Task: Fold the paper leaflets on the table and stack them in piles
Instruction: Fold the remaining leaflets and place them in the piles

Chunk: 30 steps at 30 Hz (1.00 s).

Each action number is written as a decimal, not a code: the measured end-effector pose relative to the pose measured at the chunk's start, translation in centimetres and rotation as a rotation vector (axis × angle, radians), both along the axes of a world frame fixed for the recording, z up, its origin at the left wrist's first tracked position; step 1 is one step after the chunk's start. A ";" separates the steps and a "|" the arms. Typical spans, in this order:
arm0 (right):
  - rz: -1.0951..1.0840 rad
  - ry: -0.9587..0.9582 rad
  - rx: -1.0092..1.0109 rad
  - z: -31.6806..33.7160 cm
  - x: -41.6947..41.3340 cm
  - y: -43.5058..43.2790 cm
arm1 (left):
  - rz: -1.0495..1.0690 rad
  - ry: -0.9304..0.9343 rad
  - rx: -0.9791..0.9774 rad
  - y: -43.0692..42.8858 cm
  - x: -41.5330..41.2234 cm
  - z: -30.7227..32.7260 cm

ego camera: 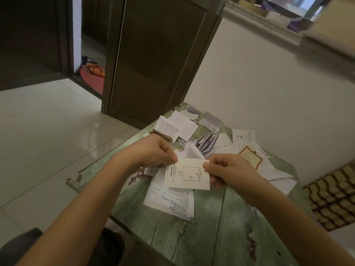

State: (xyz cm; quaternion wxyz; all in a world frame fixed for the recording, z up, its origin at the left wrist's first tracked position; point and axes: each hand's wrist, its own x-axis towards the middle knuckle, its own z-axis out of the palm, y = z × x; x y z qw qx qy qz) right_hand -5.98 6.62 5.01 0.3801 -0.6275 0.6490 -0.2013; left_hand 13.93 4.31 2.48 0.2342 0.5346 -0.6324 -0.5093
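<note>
Your table (211, 227): green surface. Printed sheet (171, 200) lies flat on it, just below your hands. Leaflet (187, 174) with box drawing held over printed sheet. Your left hand (157, 150) pinches its upper left corner; your right hand (228, 169) pinches its upper right edge. Beyond: loose leaflets (207, 143) scattered; orange-bordered sheet (250, 156) at right. Folded pile (167, 130) near far left table edge. Dark door (153, 54) behind.

A single wide view from the person's head looks forward and down, tilted, over both forearms onto the green table (207, 227). The left hand (153, 150) and right hand (228, 169) sit close below the lens, mid-frame; floor (48, 131) and door (153, 54) fill the far part
</note>
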 end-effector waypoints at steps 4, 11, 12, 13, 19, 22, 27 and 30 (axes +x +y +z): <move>-0.006 -0.019 0.045 -1.3 0.8 -0.2 | 0.010 -0.129 0.002 -0.6 0.0 -0.9; 0.004 0.345 -0.071 -5.0 2.0 0.3 | -0.005 -0.553 -0.142 -0.5 -1.3 -3.3; 0.008 0.362 -0.096 -5.4 1.9 0.5 | -0.009 -0.615 -0.178 -0.4 -1.7 -3.4; 0.017 0.362 -0.107 -5.6 1.9 0.7 | -0.008 -0.657 -0.203 -0.2 -2.0 -3.4; 0.009 0.404 -0.169 -3.5 -0.7 0.9 | 0.210 -0.429 -0.422 0.5 -3.6 -2.5; -0.127 0.397 -0.280 -1.6 -4.9 -0.5 | 0.217 -0.151 -0.586 0.9 -5.4 -1.9; -0.276 0.647 -0.356 -2.9 -13.1 -5.5 | 0.065 0.085 -0.611 1.2 -8.9 -1.9; -0.103 0.908 -0.214 -5.9 -16.0 -8.1 | 0.018 0.106 -0.627 1.1 -10.1 -2.2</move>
